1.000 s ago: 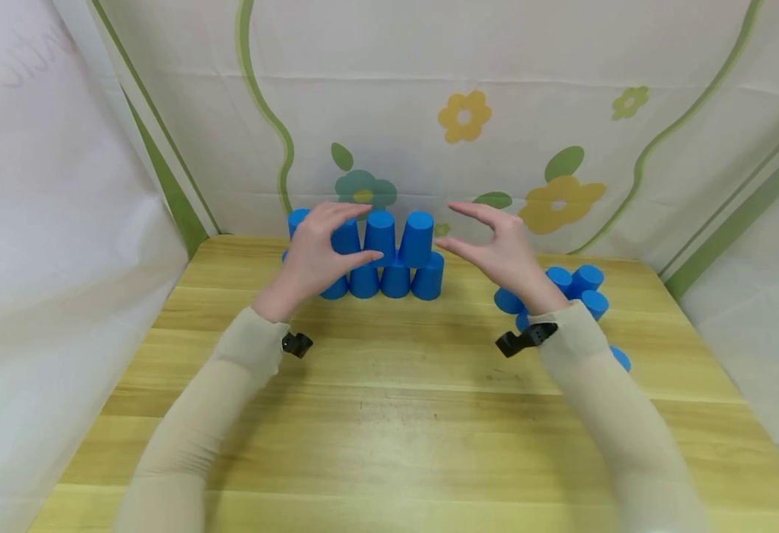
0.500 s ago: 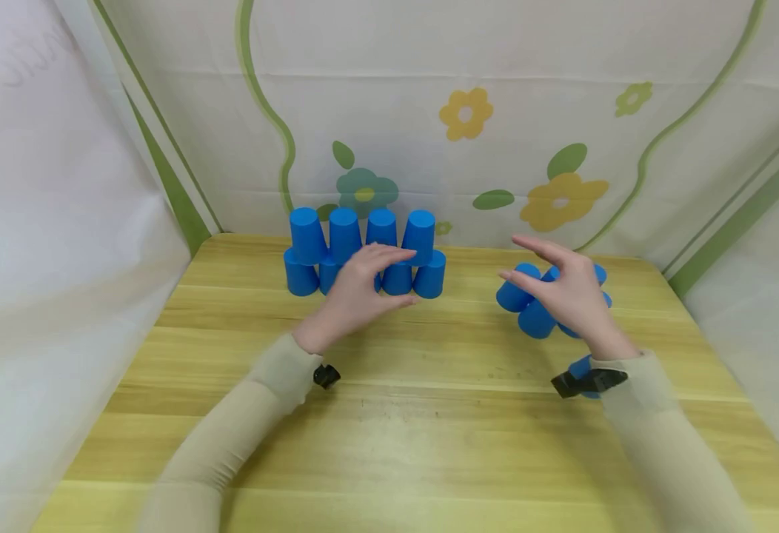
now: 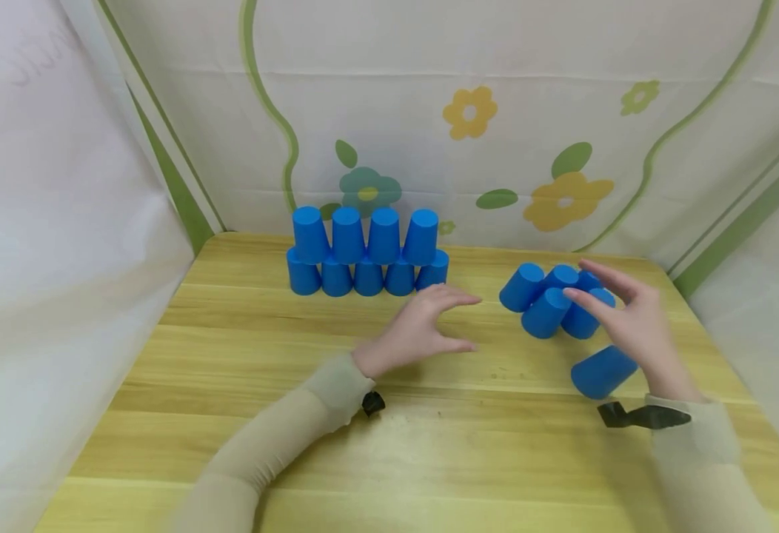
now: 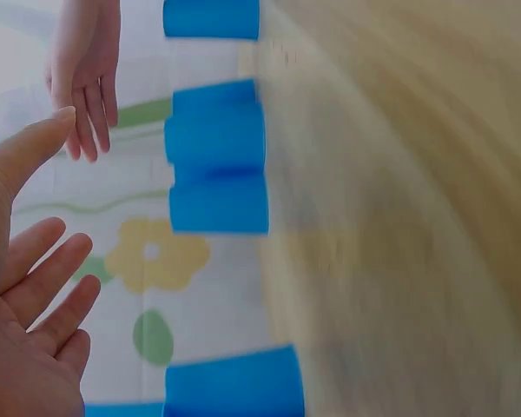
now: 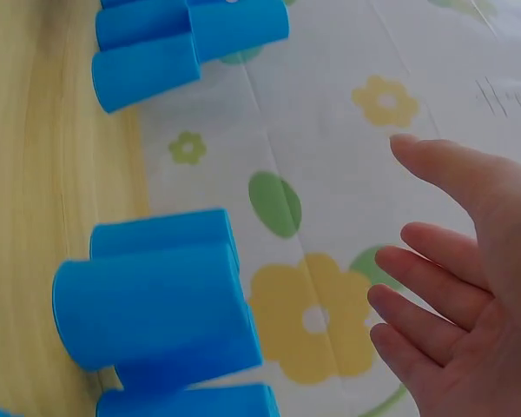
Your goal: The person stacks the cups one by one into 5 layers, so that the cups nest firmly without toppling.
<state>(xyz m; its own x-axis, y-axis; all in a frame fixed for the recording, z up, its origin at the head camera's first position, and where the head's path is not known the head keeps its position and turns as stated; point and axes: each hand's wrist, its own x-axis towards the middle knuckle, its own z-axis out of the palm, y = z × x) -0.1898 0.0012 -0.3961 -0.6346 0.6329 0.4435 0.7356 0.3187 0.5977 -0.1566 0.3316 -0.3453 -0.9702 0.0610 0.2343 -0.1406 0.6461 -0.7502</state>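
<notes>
In the head view, my left hand [image 3: 423, 329] hovers over the table in front of the stacked blue cups [image 3: 384, 235], fingers apart and nothing in its grasp. Those cups stand upside down in two tiers against the back. My right hand [image 3: 636, 318] hangs above the right-hand group of upside-down blue cups [image 3: 544, 314], thumb and fingers spread and holding nothing. A separate blue cup [image 3: 604, 371] stands nearer to me, below that hand. In the left wrist view the left palm [image 4: 26, 347] shows with loosely spread fingers; the right wrist view shows the right palm [image 5: 478, 304] likewise.
All the cups stand on a wooden table [image 3: 389, 444]. A white curtain [image 3: 403, 44] with printed flowers hangs behind its back edge, and white cloth [image 3: 49, 259] hangs at the left side. Black wrist cameras [image 3: 643, 416] are strapped below both hands.
Both hands have moved right and toward me, away from the two-tier stack. The right hand has come over the right-hand cups. The stacked cups stay in place, now fully uncovered.
</notes>
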